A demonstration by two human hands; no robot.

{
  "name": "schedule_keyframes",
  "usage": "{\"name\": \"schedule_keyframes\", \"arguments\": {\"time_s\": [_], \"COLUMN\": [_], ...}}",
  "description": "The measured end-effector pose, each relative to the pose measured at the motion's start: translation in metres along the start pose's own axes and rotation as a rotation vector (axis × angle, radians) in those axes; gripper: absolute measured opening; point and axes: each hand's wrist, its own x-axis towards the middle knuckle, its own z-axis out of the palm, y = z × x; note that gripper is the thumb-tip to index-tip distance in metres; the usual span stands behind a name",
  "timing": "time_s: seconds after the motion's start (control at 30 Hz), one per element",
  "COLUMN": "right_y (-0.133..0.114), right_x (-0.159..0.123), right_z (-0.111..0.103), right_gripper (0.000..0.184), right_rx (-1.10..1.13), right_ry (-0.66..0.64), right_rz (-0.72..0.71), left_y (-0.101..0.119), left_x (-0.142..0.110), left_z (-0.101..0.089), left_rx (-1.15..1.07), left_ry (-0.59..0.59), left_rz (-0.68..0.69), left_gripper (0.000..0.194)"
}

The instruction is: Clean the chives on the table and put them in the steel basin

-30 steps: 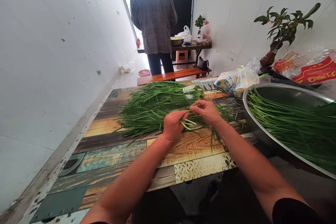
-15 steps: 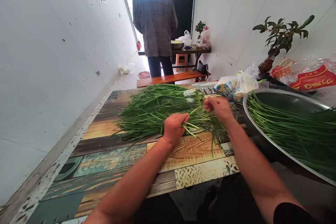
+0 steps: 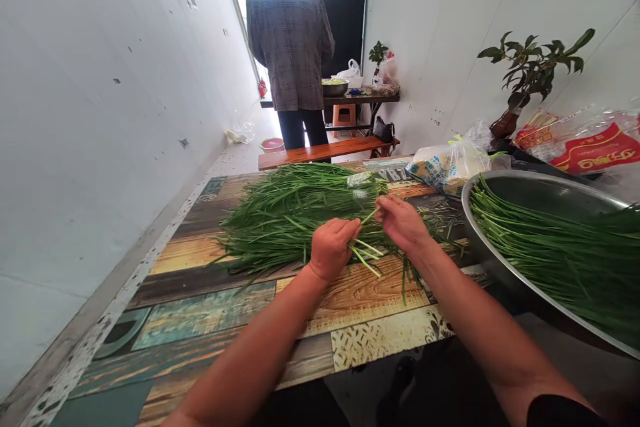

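Observation:
My left hand (image 3: pixel 333 247) is closed around a few garlic chives (image 3: pixel 367 255), whose pale stem ends stick out to its right. My right hand (image 3: pixel 403 221) pinches the end of one stem that rises from the left fist. Behind and left of my hands lies a heap of chives (image 3: pixel 285 203) on the patterned table, with a whitish band (image 3: pixel 360 180) around part of it. Thin trimmings (image 3: pixel 443 217) lie scattered to the right of my right hand.
A large metal basin (image 3: pixel 500 267) holding chives stands at the right. Behind it are plastic-wrapped packages (image 3: pixel 447 167), red packaging (image 3: pixel 595 147) and a potted plant (image 3: pixel 525 73). Beyond the table come a wooden bench (image 3: pixel 325 152) and a person (image 3: pixel 290 53) facing away at another table.
My right hand has moved left to the stem held in my left hand and now pinches its end. The left hand keeps its grip almost in place.

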Motion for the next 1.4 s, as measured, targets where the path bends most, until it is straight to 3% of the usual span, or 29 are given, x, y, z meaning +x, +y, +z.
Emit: {"name": "schedule_keyframes", "arguments": {"time_s": [0.1, 0.23, 0.33, 0.47, 0.57, 0.63, 0.7, 0.8, 0.83, 0.9, 0.97, 1.03, 1.1, 1.23, 1.4], "right_y": [-0.006, -0.016, -0.02, -0.012, -0.002, -0.002, -0.009, -0.025, -0.029, -0.034, -0.035, -0.033, -0.031, -0.028, -0.027], "right_x": [0.008, 0.018, 0.017, 0.002, -0.007, -0.006, 0.0, 0.013, 0.016, 0.02, 0.018, 0.015, 0.011, 0.011, 0.017], "right_z": [-0.012, -0.039, -0.044, -0.023, -0.008, -0.008, -0.019, -0.045, -0.052, -0.061, -0.063, -0.06, -0.056, -0.055, -0.06], "right_gripper": [0.038, 0.039, 0.029, 0.04, 0.053, 0.055, 0.055, 0.049, 0.045, 0.034, 0.027, 0.025, 0.02, 0.004, 0.012], "right_rx": [-0.049, -0.537, -0.858, -1.067, -1.127, -1.065, -0.913, -0.675, -0.687, -0.794, -0.97, -1.162, -1.33, -1.45, -1.282], "right_ry": [0.106, 0.328, 0.174, -0.142, -0.345, -0.386, -0.284, 0.047, 0.152, 0.198, 0.033, -0.207, -0.334, -0.316, -0.278], "right_rz": [-0.049, -0.251, -0.316, -0.3, -0.269, -0.24, -0.216, -0.246, -0.286, -0.355, -0.34, -0.224, -0.12, -0.166, -0.306], "left_y": [0.0, -0.002, -0.003, -0.002, 0.0, -0.002, -0.008, -0.02, -0.024, -0.027, -0.028, -0.027, -0.027, -0.031, -0.031], "left_x": [-0.002, -0.002, -0.002, -0.001, -0.001, 0.0, 0.0, -0.001, -0.001, -0.001, 0.0, 0.001, 0.002, 0.007, 0.018], "left_z": [0.001, 0.003, 0.003, 0.002, 0.0, -0.003, -0.005, -0.007, -0.007, -0.006, -0.004, -0.003, -0.004, -0.007, -0.019], "left_rx": [0.0, 0.007, 0.034, 0.049, 0.023, 0.006, 0.0, 0.027, 0.035, 0.035, 0.016, -0.005, -0.023, -0.133, -0.219], "left_ry": [0.039, 0.057, 0.033, -0.025, -0.119, -0.141, -0.101, 0.036, 0.073, 0.1, 0.086, 0.083, 0.111, 0.198, 0.338], "left_rz": [-0.026, -0.01, 0.023, 0.073, 0.118, 0.113, 0.071, -0.075, -0.126, -0.17, -0.154, -0.167, -0.231, -0.4, -0.564], "left_gripper": [0.016, 0.015, 0.015, 0.017, 0.02, 0.021, 0.02, 0.019, 0.019, 0.019, 0.023, 0.024, 0.021, 0.017, 0.019]}}
